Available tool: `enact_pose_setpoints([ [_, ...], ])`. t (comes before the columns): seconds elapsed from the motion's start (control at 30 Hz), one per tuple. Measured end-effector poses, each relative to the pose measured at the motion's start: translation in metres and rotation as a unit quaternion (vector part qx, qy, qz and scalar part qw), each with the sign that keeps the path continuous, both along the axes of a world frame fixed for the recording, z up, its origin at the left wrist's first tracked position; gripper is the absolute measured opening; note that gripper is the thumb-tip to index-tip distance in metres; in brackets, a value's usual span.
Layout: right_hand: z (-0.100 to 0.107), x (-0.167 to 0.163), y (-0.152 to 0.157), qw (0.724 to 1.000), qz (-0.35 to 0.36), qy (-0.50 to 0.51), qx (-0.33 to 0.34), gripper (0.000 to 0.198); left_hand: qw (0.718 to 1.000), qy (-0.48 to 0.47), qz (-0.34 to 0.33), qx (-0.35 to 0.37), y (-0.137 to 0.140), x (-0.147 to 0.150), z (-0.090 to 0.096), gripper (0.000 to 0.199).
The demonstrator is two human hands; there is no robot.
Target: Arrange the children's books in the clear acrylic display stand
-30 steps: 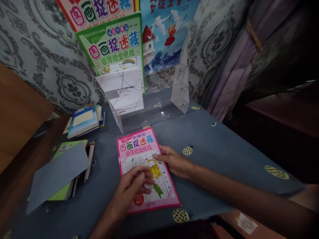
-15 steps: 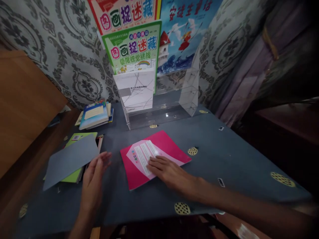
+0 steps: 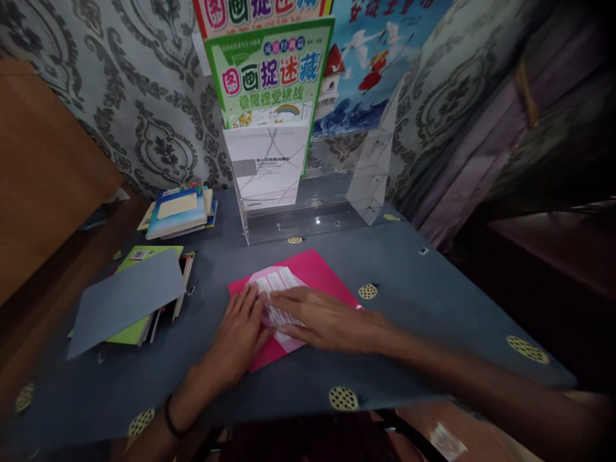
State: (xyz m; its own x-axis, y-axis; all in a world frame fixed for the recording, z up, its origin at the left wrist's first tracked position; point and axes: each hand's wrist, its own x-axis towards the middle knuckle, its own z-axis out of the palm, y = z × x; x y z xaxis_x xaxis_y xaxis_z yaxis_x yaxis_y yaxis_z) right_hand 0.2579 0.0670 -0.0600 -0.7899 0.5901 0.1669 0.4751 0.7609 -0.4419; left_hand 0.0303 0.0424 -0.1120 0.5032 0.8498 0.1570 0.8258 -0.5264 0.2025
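A pink book lies flat on the table with its printed, lighter panel facing up. My left hand rests on the book's left part, fingers stretched out over the cover. Across the middle, my right hand lies on the same cover with its fingers extended, their tips close to those of the left. Both hands hide much of the printed text. Neither is wrapped around anything.
Behind the book stands a clear acrylic rack holding a white booklet, a green book and a blue book. At left are a grey-blue sheet over a green book and a small book stack.
My left hand has moved right, from beside the stack onto the pink book. The right hand has shifted slightly on the cover. The camera view has tilted a little.
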Motion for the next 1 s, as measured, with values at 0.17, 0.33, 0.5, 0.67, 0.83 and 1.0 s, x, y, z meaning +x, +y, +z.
enact_pose_setpoints([
  [0.17,-0.018,-0.031,0.016,0.997,-0.034,-0.028,-0.067,0.055,0.999,0.014,-0.022,0.046,0.0,-0.002,-0.004,0.059],
  [0.33,-0.041,-0.015,0.027,0.996,-0.069,-0.015,-0.052,0.064,0.996,0.052,-0.024,0.07,0.001,-0.003,-0.004,0.059],
  [0.5,-0.051,0.021,0.041,0.992,-0.129,0.015,-0.009,0.058,0.994,0.079,-0.023,0.071,0.0,-0.002,-0.003,0.062],
  [0.67,-0.05,0.049,0.054,0.978,-0.202,-0.026,0.033,0.055,0.994,0.087,-0.022,0.057,0.0,-0.002,0.001,0.061],
  [0.83,-0.05,0.054,0.054,0.974,-0.215,-0.045,0.06,0.052,0.996,0.087,-0.028,0.004,0.015,-0.009,0.02,0.057],
  [1.0,-0.05,0.049,0.05,0.97,-0.225,-0.062,0.062,0.052,0.996,0.087,-0.002,-0.012,0.024,-0.013,0.028,0.058],
])
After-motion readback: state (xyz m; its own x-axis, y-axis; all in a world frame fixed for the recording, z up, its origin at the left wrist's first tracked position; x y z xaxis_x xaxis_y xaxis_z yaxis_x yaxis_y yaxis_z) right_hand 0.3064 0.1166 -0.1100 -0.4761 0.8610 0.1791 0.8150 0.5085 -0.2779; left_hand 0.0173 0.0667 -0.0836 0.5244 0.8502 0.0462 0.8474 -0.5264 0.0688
